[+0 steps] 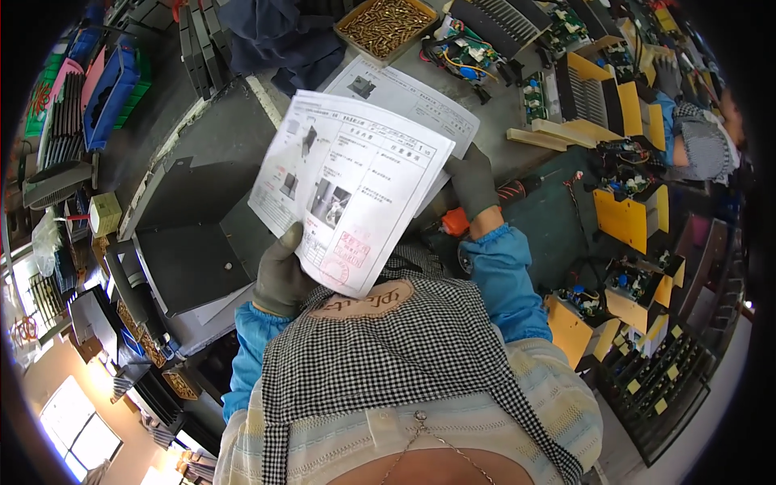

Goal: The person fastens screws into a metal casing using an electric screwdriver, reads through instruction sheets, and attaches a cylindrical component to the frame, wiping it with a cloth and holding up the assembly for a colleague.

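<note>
Several printed instruction sheets (327, 153) with pictures, text and red stamps are raised before my chest. My left hand (283, 273), in a grey glove, is closed on their lower left edge, thumb on the front page. Further sheets (447, 115) show behind the front one, fanned to the upper right. At their right edge is my right hand (474, 179), also in a grey glove, its fingers closed on the paper and partly hidden. Just below that hand lies a power screwdriver (457, 221) with an orange part.
A tray of brass-coloured screws (386, 29) and a dark cloth (279, 40) lie at the far side. On the left stands an open black metal case (194, 259). Circuit boards with yellow panels (621, 220) fill the right, where another person (702, 145) works. A blue bin (111, 95) sits far left.
</note>
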A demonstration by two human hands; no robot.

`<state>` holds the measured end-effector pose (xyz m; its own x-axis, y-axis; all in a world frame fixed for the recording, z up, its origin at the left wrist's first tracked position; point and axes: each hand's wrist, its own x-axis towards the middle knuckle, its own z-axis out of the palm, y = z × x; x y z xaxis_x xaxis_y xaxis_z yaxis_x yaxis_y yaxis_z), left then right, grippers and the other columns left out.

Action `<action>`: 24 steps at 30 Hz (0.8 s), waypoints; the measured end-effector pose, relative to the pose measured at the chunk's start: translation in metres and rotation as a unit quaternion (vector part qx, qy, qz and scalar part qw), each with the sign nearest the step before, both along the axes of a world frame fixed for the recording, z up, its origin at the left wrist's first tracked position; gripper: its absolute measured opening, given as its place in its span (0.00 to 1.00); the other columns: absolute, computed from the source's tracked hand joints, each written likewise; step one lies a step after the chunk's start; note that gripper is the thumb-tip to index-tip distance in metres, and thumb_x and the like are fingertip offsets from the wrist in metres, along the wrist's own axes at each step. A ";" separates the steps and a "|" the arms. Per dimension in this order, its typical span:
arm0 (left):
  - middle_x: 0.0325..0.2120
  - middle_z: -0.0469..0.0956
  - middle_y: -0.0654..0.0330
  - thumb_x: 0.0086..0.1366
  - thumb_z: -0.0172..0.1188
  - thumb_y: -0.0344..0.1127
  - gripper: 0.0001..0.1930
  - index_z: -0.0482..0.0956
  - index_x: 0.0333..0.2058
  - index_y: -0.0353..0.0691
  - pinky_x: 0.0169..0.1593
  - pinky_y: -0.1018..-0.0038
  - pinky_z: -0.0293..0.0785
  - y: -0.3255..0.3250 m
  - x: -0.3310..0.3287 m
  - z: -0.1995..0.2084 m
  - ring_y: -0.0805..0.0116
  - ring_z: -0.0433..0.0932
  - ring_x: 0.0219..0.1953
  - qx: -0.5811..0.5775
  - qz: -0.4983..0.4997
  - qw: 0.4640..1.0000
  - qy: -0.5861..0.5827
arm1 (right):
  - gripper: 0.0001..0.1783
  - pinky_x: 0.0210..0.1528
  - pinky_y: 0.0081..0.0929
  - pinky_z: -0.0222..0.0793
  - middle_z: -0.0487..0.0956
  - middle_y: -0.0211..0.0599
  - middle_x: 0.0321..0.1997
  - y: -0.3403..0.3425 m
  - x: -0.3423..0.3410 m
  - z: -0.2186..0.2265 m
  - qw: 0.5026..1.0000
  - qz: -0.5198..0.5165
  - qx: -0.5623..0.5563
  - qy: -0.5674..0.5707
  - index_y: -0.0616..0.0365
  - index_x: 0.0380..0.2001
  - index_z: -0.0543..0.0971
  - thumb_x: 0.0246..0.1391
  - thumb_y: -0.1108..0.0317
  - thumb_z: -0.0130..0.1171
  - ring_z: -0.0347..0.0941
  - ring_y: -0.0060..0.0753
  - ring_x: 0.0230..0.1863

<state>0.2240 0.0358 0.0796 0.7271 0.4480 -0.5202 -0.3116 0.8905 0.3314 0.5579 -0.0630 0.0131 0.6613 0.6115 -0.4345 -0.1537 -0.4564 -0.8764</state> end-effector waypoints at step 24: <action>0.35 0.81 0.66 0.74 0.59 0.50 0.19 0.80 0.48 0.38 0.29 0.81 0.70 -0.006 0.103 -0.107 0.77 0.75 0.28 0.179 -0.364 0.882 0.240 | 0.26 0.55 0.40 0.76 0.84 0.52 0.51 -0.099 -0.038 0.007 0.998 -0.017 0.039 -0.049 0.61 0.50 0.83 0.51 0.56 0.66 0.82 0.53 0.50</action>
